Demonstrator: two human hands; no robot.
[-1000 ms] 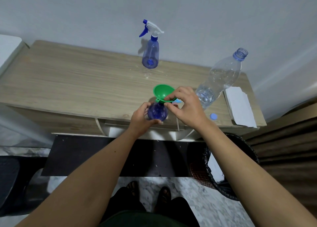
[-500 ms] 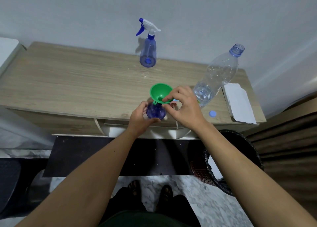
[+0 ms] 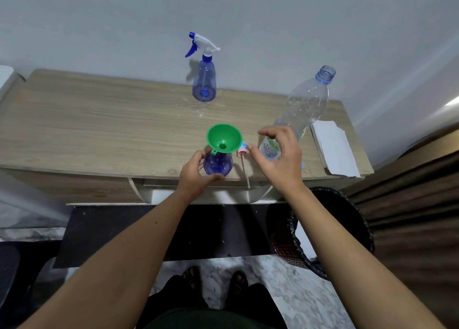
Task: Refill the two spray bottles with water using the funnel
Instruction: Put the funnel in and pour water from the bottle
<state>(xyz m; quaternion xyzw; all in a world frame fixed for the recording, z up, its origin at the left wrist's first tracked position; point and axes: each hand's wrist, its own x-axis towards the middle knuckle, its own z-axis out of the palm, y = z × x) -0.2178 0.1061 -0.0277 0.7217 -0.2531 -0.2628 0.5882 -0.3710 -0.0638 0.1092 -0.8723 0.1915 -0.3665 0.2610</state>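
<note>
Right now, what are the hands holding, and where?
The left hand grips the near spray bottle round its body. The right hand holds nothing.

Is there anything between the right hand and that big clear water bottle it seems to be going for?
Nothing visible. The right hand hangs open just in front of the water bottle, with no object in the gap between them.

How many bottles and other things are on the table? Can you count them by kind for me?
Spray bottles: 2, one with its sprayer on at the back, one open under the funnel
Water bottles: 1
Funnels: 1
Loose sprayer tops with tube: 1
Paper stacks: 1
Total: 6
</note>
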